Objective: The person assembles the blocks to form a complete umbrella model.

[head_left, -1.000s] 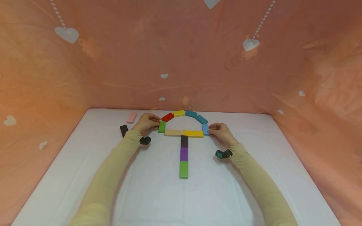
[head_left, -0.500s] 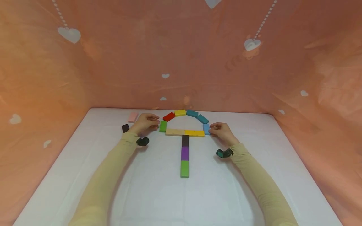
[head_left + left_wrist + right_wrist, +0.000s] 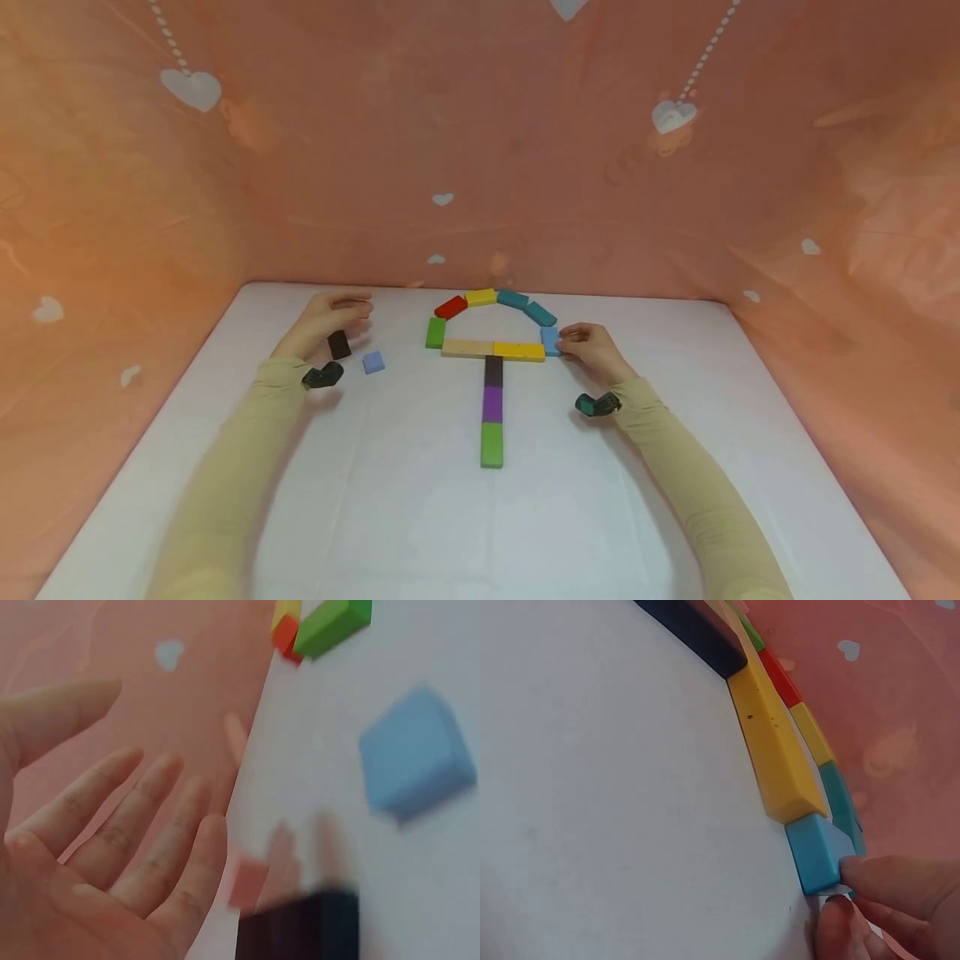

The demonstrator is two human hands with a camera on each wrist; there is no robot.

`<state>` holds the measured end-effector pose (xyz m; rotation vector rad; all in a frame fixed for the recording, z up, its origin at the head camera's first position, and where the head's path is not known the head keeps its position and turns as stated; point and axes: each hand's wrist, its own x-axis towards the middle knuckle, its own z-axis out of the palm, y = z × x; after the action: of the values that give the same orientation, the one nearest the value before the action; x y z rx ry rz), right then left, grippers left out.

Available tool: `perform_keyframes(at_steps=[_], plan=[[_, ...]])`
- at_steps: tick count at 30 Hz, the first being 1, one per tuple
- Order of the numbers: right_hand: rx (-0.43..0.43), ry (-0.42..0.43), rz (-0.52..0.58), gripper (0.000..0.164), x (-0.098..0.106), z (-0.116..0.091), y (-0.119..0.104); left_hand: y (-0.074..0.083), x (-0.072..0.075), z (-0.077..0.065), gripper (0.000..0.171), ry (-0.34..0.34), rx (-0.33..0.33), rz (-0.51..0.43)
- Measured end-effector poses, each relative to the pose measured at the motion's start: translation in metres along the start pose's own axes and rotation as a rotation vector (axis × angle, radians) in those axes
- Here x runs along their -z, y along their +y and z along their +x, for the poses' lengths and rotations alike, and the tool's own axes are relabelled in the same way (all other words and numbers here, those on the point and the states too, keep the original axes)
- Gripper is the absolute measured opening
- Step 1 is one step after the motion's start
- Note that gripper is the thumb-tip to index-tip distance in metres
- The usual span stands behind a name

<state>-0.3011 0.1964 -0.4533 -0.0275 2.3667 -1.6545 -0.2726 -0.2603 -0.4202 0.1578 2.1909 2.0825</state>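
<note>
Flat coloured blocks form an arch over a crossbar and a stem on the white table. My right hand (image 3: 594, 348) pinches the light blue block (image 3: 814, 853) at the arch's right end, beside the yellow crossbar block (image 3: 519, 352). My left hand (image 3: 324, 321) hovers at the left with its fingers stretched out and holds nothing. Below it are a black block (image 3: 339, 344) and a pink block (image 3: 247, 882), which that hand hides in the head view. Nearby lies a small blue block (image 3: 373, 362). The arch's left end is a green block (image 3: 436, 332).
Red (image 3: 451, 307), yellow (image 3: 481, 297) and two teal blocks (image 3: 540, 314) make the arch's upper part. A black, a purple (image 3: 492, 404) and a green block (image 3: 492, 445) form the stem. An orange cloth with hearts (image 3: 487, 167) rises behind the table.
My left hand has moved left, away from the green block, over the loose blocks. The small blue block has come into sight and the pink one is now covered. The right hand stays put.
</note>
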Motion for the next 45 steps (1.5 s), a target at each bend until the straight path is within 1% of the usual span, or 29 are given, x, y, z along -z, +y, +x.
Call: perform_keyframes(at_steps=[1,3,5,6,7,9,11,13,15,21,24,28,35,38,41,42,45], plan=[[0.003,0.001,-0.006,0.036,0.0,0.0,0.0,-0.001,0.006,-0.003,0.046,-0.002,-0.017,0.011],[0.005,0.007,-0.015,0.037,0.0,0.0,0.001,-0.005,0.019,-0.007,0.048,-0.015,-0.059,0.077],[0.003,0.011,-0.019,0.037,0.0,0.0,0.001,-0.01,0.031,-0.011,0.051,-0.019,-0.069,0.074],[0.003,0.012,-0.021,0.037,0.0,0.0,0.001,-0.012,0.036,-0.014,0.053,-0.013,-0.065,0.079],[0.003,0.012,-0.02,0.037,0.0,0.0,0.001,-0.013,0.04,-0.017,0.054,-0.003,-0.065,0.132],[0.003,0.01,-0.012,0.038,0.0,0.0,0.0,-0.015,0.046,-0.021,0.056,0.009,-0.045,0.187],[0.003,0.002,-0.014,0.039,0.0,-0.003,-0.003,-0.018,0.049,-0.026,0.059,0.028,-0.002,0.241],[0.001,0.002,-0.013,0.039,0.0,-0.003,-0.003,-0.018,0.05,-0.03,0.063,0.028,0.024,0.307],[-0.006,0.006,-0.016,0.038,-0.001,-0.003,-0.003,-0.021,0.052,-0.031,0.068,0.023,0.04,0.339],[-0.019,0.018,-0.016,0.037,-0.001,-0.001,-0.001,-0.028,0.052,-0.03,0.076,-0.012,0.021,0.447],[-0.017,0.018,-0.019,0.037,-0.002,-0.001,-0.001,-0.029,0.051,-0.031,0.08,-0.033,0.032,0.46],[-0.03,0.021,-0.019,0.037,-0.003,-0.002,-0.002,-0.029,0.048,-0.031,0.081,-0.045,0.042,0.475],[-0.043,0.019,-0.013,0.037,-0.003,-0.003,-0.003,-0.031,0.048,-0.028,0.071,-0.034,0.014,0.566],[-0.042,0.018,-0.014,0.037,-0.003,-0.003,-0.003,-0.031,0.046,-0.028,0.07,-0.017,-0.011,0.58],[-0.037,0.013,-0.019,0.037,-0.002,-0.002,-0.003,-0.032,0.045,-0.029,0.068,0.007,-0.044,0.575],[-0.031,0.01,-0.025,0.037,-0.002,-0.002,-0.003,-0.032,0.044,-0.029,0.069,0.016,-0.051,0.566],[-0.023,0.008,-0.022,0.037,-0.001,-0.001,-0.003,-0.033,0.041,-0.03,0.069,0.032,-0.066,0.497]])
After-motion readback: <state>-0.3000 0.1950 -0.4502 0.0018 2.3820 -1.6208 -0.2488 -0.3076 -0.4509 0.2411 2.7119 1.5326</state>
